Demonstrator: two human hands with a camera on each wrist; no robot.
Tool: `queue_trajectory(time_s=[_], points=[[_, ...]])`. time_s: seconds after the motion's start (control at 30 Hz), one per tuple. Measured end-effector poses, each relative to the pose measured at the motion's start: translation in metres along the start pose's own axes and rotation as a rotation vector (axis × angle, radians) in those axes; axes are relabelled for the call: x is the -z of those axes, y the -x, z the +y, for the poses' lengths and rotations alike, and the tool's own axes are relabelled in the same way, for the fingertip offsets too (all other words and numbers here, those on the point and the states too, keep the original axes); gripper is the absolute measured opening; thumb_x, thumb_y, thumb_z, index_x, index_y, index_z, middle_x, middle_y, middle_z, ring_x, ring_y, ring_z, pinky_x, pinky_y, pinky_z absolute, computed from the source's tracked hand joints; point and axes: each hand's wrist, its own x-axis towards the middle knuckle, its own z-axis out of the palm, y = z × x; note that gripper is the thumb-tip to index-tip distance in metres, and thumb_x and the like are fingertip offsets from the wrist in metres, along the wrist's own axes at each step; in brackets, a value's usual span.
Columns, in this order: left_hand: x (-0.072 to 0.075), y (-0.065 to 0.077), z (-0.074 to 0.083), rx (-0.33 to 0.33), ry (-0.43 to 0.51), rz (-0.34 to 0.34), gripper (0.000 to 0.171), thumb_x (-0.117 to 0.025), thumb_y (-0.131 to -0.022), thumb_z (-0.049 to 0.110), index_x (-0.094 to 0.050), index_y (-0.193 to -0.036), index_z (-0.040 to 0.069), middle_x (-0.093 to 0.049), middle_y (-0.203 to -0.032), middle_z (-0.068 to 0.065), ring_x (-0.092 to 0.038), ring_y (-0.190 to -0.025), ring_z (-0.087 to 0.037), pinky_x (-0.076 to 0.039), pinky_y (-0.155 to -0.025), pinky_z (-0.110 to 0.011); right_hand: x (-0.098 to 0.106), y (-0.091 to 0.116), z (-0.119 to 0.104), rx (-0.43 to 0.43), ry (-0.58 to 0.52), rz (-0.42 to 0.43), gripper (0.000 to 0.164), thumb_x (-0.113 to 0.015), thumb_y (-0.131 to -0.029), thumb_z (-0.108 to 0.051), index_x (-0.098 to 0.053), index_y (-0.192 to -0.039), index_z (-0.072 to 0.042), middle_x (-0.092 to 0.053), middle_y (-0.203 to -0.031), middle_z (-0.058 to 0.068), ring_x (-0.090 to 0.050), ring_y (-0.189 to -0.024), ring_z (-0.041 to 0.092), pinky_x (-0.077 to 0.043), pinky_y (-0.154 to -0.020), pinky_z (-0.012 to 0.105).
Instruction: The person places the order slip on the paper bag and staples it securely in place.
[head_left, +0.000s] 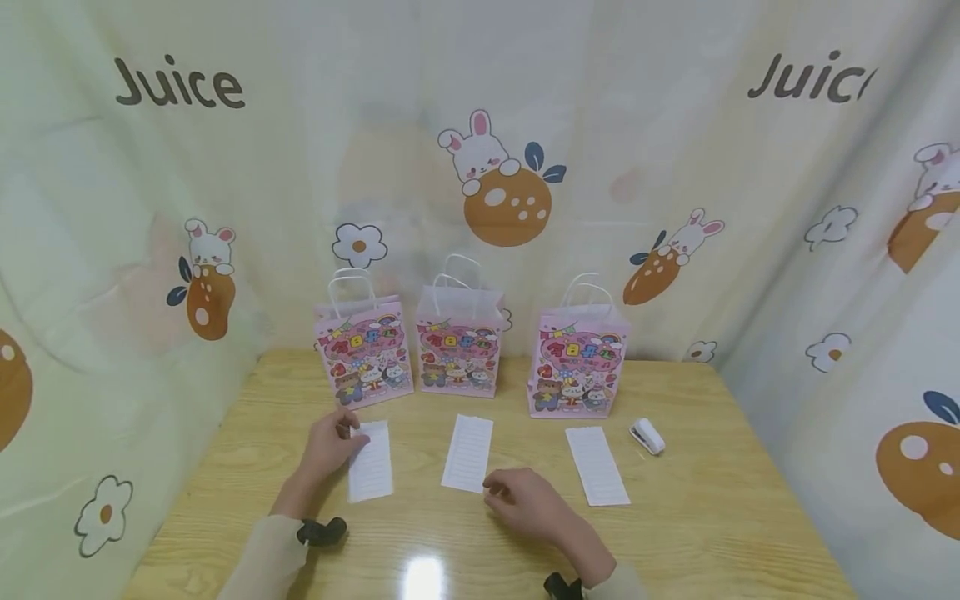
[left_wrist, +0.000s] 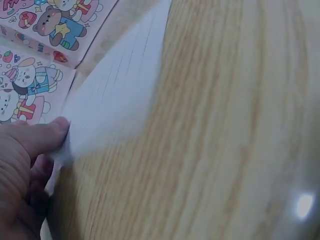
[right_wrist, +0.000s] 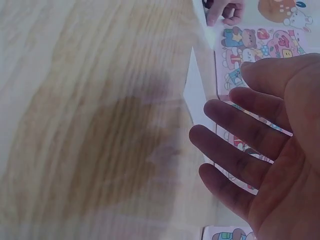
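though right-wrist view only, right palm (right_wrist: pixel 291 162)

The head view looks forward and down over the pale wood-grain table (head_left: pixel 697 517) from its near side; both wrist views look from close above it, the right turned sideways; head and left wrist share the white rectangular paper slip (left_wrist: pixel 115 85) on its left.
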Motion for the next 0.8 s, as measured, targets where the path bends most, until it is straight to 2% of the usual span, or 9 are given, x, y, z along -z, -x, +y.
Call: queue_trajectory(time_s=[0.1, 0.2, 0.37, 0.47, 0.53, 0.67, 0.8], points=[[0.002, 0.000, 0.000, -0.004, 0.010, 0.024, 0.017, -0.082, -0.075, 0.005, -0.065, -0.082, 0.006, -0.058, -0.074, -0.003, -0.052, -0.069, -0.017, -0.044, -0.061, -0.028, 0.001, -0.003, 0.000, -0.004, -0.005, -0.012, 0.021, -0.064, -0.094, -0.021, -0.068, -0.109, -0.007, -0.068, -0.095, -0.006, -0.062, -0.086, 0.007, -0.053, -0.077, 0.029], [0.003, 0.003, 0.000, -0.014, 0.010, 0.036, 0.011, -0.080, -0.077, 0.006, -0.071, -0.082, 0.003, -0.061, -0.074, -0.002, -0.052, -0.069, -0.017, -0.043, -0.060, -0.027, 0.001, -0.004, 0.000, 0.005, -0.007, -0.011, 0.020, -0.064, -0.095, -0.020, -0.068, -0.109, -0.007, -0.068, -0.095, -0.006, -0.062, -0.086, 0.007, -0.053, -0.077, 0.029], [0.010, 0.017, -0.001, 0.004, 0.035, -0.025, 0.008, -0.072, -0.086, 0.004, -0.075, -0.093, 0.002, -0.067, -0.083, -0.003, -0.056, -0.074, -0.016, -0.047, -0.062, -0.026, -0.008, 0.003, 0.000, 0.009, -0.038, -0.038, 0.020, -0.064, -0.094, -0.021, -0.069, -0.107, -0.007, -0.068, -0.094, -0.008, -0.061, -0.084, 0.005, -0.053, -0.075, 0.027], [0.018, 0.018, 0.006, -0.017, 0.031, -0.035, 0.008, -0.069, -0.088, 0.001, -0.075, -0.094, 0.002, -0.069, -0.087, -0.004, -0.058, -0.076, -0.016, -0.049, -0.061, -0.026, -0.009, 0.004, 0.000, 0.018, -0.043, -0.041, 0.020, -0.064, -0.094, -0.021, -0.069, -0.107, -0.007, -0.068, -0.094, -0.008, -0.062, -0.084, 0.004, -0.053, -0.075, 0.026], [0.025, 0.011, 0.015, -0.037, 0.041, -0.026, 0.009, -0.070, -0.087, 0.001, -0.072, -0.095, 0.001, -0.068, -0.088, -0.005, -0.059, -0.077, -0.017, -0.050, -0.063, -0.026, -0.006, 0.001, 0.000, 0.024, -0.024, -0.028, 0.020, -0.064, -0.094, -0.022, -0.069, -0.108, -0.008, -0.069, -0.096, -0.007, -0.062, -0.084, 0.005, -0.053, -0.075, 0.027], [0.041, -0.011, 0.039, -0.127, 0.061, -0.006, 0.020, -0.074, -0.084, 0.000, -0.063, -0.100, -0.004, -0.069, -0.087, -0.012, -0.061, -0.074, -0.021, -0.050, -0.064, -0.027, 0.005, -0.010, -0.002, 0.041, 0.023, -0.021, 0.021, -0.064, -0.095, -0.021, -0.069, -0.109, -0.007, -0.069, -0.097, -0.004, -0.063, -0.086, 0.008, -0.053, -0.076, 0.030], [0.062, -0.031, 0.060, -0.218, 0.002, 0.020, 0.016, -0.072, -0.087, 0.002, -0.064, -0.099, -0.004, -0.071, -0.086, -0.014, -0.062, -0.070, -0.020, -0.050, -0.060, -0.027, 0.015, -0.022, -0.008, 0.080, 0.043, -0.013, 0.022, -0.063, -0.095, -0.021, -0.068, -0.109, -0.005, -0.069, -0.098, -0.002, -0.063, -0.087, 0.009, -0.053, -0.077, 0.030]])
